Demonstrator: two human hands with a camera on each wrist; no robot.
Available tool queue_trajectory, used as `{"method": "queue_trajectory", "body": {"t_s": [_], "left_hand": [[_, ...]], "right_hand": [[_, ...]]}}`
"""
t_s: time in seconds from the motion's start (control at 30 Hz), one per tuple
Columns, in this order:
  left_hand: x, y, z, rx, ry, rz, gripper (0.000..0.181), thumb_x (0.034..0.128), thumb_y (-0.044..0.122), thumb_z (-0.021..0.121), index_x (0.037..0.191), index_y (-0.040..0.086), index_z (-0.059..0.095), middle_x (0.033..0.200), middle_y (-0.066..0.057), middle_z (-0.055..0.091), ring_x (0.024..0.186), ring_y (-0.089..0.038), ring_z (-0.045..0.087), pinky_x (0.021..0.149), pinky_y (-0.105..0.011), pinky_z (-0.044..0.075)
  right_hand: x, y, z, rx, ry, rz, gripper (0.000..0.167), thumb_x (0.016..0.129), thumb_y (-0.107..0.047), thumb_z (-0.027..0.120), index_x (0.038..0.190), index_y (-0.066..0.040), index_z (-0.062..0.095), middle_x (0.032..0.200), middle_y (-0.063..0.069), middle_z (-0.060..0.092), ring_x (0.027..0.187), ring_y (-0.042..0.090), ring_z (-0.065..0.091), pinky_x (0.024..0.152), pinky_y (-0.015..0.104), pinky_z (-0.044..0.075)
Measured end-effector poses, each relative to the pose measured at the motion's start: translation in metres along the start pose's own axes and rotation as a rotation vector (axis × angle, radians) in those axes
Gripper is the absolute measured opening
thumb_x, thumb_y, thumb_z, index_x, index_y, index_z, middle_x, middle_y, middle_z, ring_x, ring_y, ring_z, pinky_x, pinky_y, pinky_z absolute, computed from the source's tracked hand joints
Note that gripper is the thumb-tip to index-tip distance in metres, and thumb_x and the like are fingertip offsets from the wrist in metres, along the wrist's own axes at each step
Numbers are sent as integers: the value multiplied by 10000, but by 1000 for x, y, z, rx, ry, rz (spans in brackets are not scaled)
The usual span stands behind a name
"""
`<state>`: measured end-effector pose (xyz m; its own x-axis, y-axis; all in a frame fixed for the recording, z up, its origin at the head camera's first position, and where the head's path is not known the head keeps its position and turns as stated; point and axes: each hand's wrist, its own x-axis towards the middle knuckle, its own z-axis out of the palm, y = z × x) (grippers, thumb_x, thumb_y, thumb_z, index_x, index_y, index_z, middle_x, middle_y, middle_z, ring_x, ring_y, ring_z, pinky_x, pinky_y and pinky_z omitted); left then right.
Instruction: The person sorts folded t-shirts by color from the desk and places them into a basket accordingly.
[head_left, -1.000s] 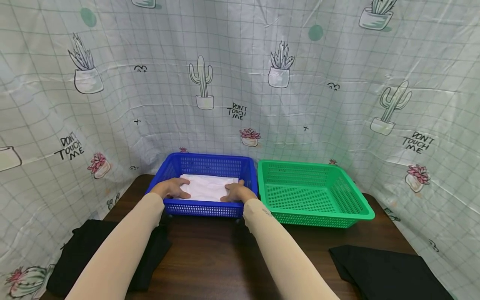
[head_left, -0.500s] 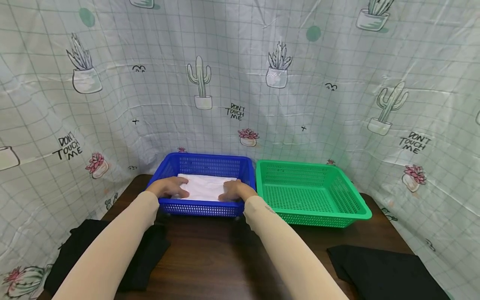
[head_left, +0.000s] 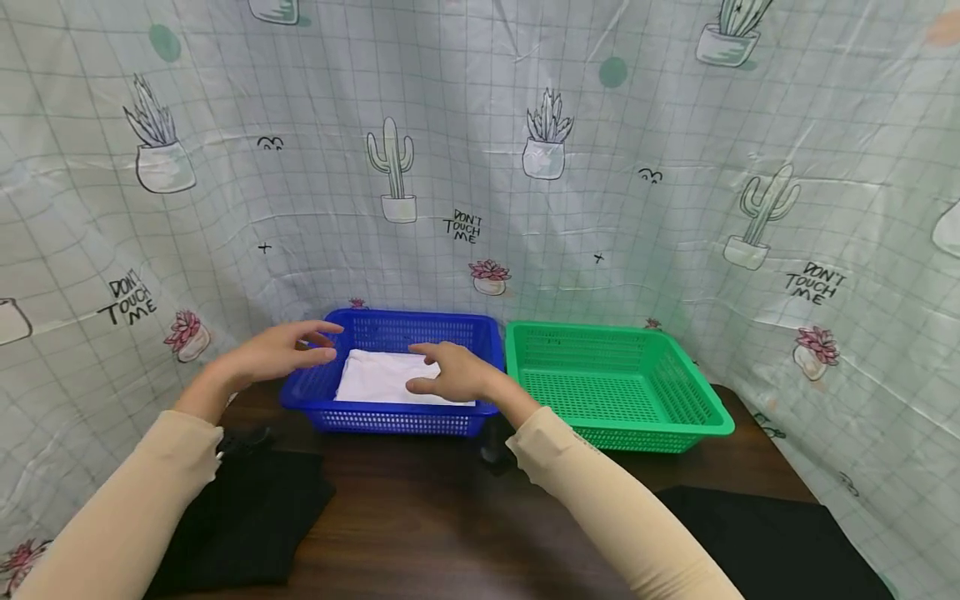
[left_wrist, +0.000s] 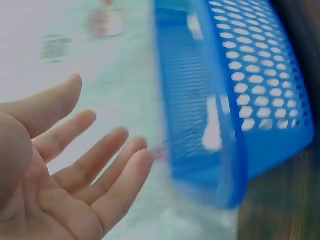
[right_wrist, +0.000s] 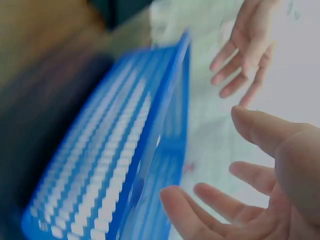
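Observation:
A folded white cloth (head_left: 382,379) lies flat in the blue basket (head_left: 397,420) at the back of the table. My left hand (head_left: 281,350) hovers over the basket's left side, fingers spread and loosely bent, holding nothing. Above the cloth's right part is my right hand (head_left: 453,372), also with parted fingers and nothing between them; it hides some of the cloth. In the left wrist view the left hand (left_wrist: 75,175) is apart from the basket rim (left_wrist: 232,150). Both hands are off the basket in the right wrist view, with the right hand (right_wrist: 250,185) nearer.
A green basket (head_left: 600,392) stands to the right of the blue one. Folded black cloth (head_left: 247,517) lies at the front left, and another black cloth (head_left: 772,533) at the front right. A patterned curtain (head_left: 465,150) hangs behind the dark wooden table (head_left: 420,508).
Both hands have let go of the white cloth and risen out of the blue basket. The left hand has moved left, the right hand slightly up. The cloth stays in the basket.

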<state>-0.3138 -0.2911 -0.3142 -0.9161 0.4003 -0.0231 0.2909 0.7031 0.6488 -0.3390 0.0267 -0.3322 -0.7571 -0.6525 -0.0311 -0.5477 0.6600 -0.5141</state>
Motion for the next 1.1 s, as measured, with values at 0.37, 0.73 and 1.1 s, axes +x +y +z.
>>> {"method": "queue_trajectory", "body": {"t_s": [0.37,0.73,1.1], "left_hand": [[-117,-53,-12,51,114,-51,590,1112,252,595,1598,-21,405,1463,-345,549,1273,-533,592,918,-606,565],[-165,-119,22,204,162,-101,754,908,121,838,1475,-189,448,1419,-486,470,1182,-709,513,856,-726,508],[-167,-146,42,229,133,-110,842,841,141,899,1449,-216,438,1347,-466,545,1200,-616,566,830,-279,517]], "right_hand": [[-45,-40,41,168,-65,-194,656,1038,-373,712,1620,-202,463,1508,97,564,1075,38,703,1014,261,530],[-48,-41,103,555,-145,-61,730,1036,-304,722,1666,-219,363,1584,142,482,984,147,756,830,240,590],[-36,-54,159,870,-232,45,796,1042,-188,709,1691,-224,251,1524,124,454,937,221,755,864,364,634]]}}
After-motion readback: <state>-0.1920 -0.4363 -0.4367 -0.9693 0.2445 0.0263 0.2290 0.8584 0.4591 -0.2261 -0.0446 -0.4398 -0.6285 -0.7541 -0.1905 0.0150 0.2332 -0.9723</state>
